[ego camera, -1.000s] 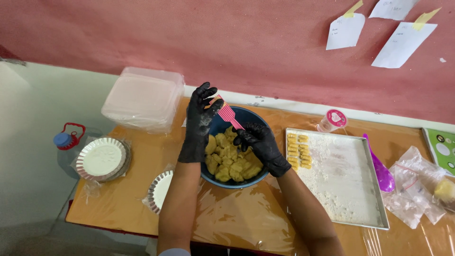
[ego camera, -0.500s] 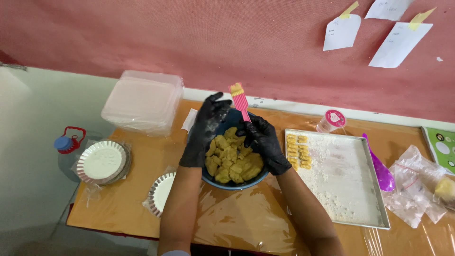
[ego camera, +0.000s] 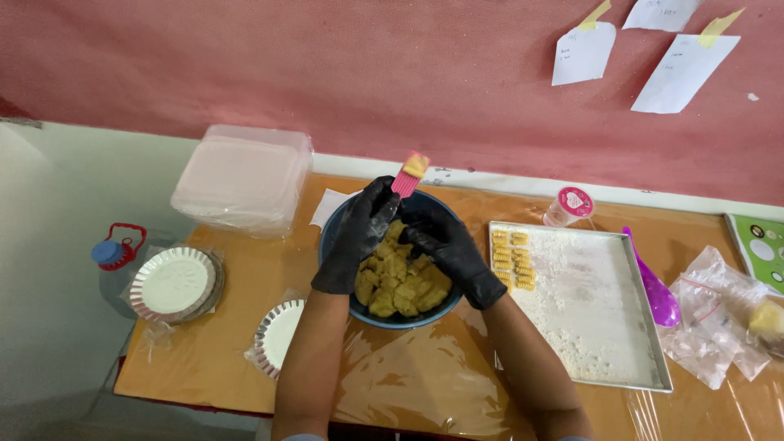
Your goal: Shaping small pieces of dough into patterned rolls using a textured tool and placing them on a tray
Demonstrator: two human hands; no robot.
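Note:
Both my hands wear black gloves and hover over a blue bowl (ego camera: 339,224) full of yellow dough pieces (ego camera: 400,286). A small pink ridged tool (ego camera: 403,181) with a dab of yellow dough on its tip sticks up above the bowl's far rim. Its lower end runs into the curled fingers of my left hand (ego camera: 359,237). My right hand (ego camera: 445,249) lies across the bowl with its fingertips reaching toward the left hand and the tool's base. Whether it holds anything is hidden.
A floured metal tray (ego camera: 596,327) with rows of small shaped yellow pieces (ego camera: 513,260) lies to the right. Nearby are a purple spoon (ego camera: 653,286), a pink-lidded cup (ego camera: 569,206) and plastic bags (ego camera: 719,318). Foil plates (ego camera: 173,283) and stacked clear lidded boxes (ego camera: 241,175) stand on the left.
The pink tool has swung from lying low between my hands to standing up over the bowl's far rim. My left hand's spread fingers have curled in beside it.

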